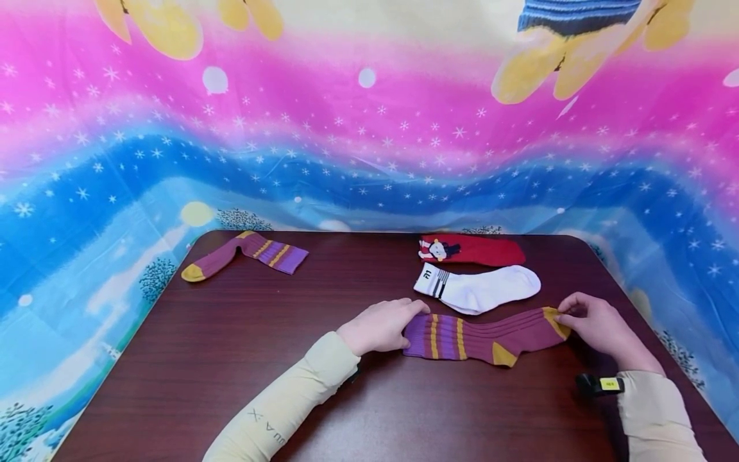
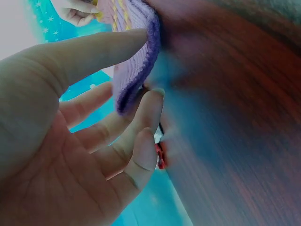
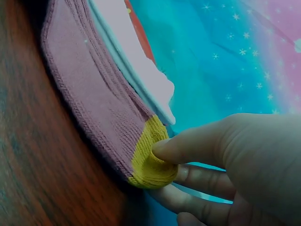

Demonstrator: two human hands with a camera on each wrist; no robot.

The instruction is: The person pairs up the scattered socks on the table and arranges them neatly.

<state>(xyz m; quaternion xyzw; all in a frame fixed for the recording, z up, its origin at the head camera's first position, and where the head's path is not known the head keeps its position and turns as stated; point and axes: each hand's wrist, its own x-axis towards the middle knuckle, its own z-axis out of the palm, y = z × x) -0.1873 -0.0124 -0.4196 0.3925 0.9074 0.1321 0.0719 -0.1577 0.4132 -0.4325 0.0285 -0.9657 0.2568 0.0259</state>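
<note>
A maroon ribbed knit sock with purple-and-yellow striped cuff and yellow toe and heel [image 1: 485, 335] lies flat on the dark wooden counter [image 1: 242, 359], stretched between the two hands. The left hand [image 1: 381, 326] has its thumb and fingers [image 2: 141, 141] pinching the purple cuff edge, the other fingers loosely spread; the right hand [image 1: 597, 324] pinches the yellow toe between thumb and fingers [image 3: 188, 146]. Just beyond the fingers lie a white cotton sock with black cuff stripes [image 1: 479, 287] and, past it, a red sock with a cartoon figure [image 1: 470, 249]; well off to the left hand's far side lies a second maroon striped sock [image 1: 245, 253]. Both grips are only on the very edges, so a pull could probably slip the knit free or drag it against the white sock. Count: four socks, two maroon, one white, one red.
</note>
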